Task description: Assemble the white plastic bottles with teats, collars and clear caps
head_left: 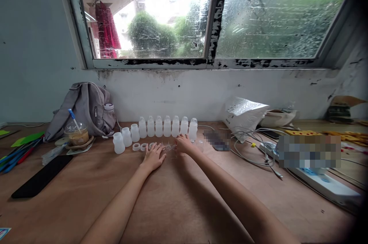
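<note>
Several white bottles with clear domed caps (pixel 167 126) stand in a row near the wall. To their left are three open bottles without caps (pixel 119 143). White rings (pixel 136 147) lie in a line in front of them. My left hand (pixel 153 156) rests with its fingers spread over some of the rings. Beside it, close to small clear nipple-like pieces (pixel 168 146), is my right hand (pixel 184 144), its fingers bent in front of the capped bottles; what its fingertips touch is hidden.
On the left are a grey backpack (pixel 86 110), an iced drink (pixel 77 133), a black mat (pixel 42 177) and coloured pens. Cables (pixel 253 156), a white bag (pixel 244 115) and a power strip (pixel 330 186) lie on the right.
</note>
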A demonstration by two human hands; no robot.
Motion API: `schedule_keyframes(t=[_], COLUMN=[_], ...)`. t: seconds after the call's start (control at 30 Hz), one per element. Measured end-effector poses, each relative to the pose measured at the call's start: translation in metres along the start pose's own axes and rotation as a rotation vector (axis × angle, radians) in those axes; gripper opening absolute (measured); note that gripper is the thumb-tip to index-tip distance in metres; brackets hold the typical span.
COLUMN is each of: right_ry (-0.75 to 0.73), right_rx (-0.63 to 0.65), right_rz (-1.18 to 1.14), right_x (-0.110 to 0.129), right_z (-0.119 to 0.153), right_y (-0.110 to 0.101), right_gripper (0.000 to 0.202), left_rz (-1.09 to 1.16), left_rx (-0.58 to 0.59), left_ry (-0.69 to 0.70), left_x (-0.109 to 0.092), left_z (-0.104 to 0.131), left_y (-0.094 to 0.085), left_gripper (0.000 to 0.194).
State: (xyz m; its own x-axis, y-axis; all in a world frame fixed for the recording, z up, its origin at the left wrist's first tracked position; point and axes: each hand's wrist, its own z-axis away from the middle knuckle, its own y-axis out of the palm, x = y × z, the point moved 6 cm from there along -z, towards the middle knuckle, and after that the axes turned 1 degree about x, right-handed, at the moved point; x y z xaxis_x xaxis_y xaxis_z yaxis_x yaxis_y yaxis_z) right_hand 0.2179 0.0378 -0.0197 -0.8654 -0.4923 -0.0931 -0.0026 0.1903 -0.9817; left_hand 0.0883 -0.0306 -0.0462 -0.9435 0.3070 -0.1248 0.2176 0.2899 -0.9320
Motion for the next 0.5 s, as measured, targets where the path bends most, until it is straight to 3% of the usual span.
schedule_keyframes(t=[0.23,0.37,0.5], right_ry=[0.019,0.003,-0.101], right_rx=[-0.070,-0.237,-0.355], right_rz=[-0.012,-0.031,-0.115], right_x=[0.004,0.009,0.019], right_z=[0.024,0.056,0.083], right_y=[-0.013,-0.021,-0.017], right_gripper=[0.030,0.033,0.033], left_rz=[-0.014,0.002,-0.002], left_rx=[-0.024,-0.049,-0.136], left_ry=[0.015,0.019,0.000], left_x=[-0.003,-0.004,0.004], left_z=[0.003,0.005,0.007], left_y=[-0.005,-0.011,-0.021], left_gripper=[0.033,0.032,0.036])
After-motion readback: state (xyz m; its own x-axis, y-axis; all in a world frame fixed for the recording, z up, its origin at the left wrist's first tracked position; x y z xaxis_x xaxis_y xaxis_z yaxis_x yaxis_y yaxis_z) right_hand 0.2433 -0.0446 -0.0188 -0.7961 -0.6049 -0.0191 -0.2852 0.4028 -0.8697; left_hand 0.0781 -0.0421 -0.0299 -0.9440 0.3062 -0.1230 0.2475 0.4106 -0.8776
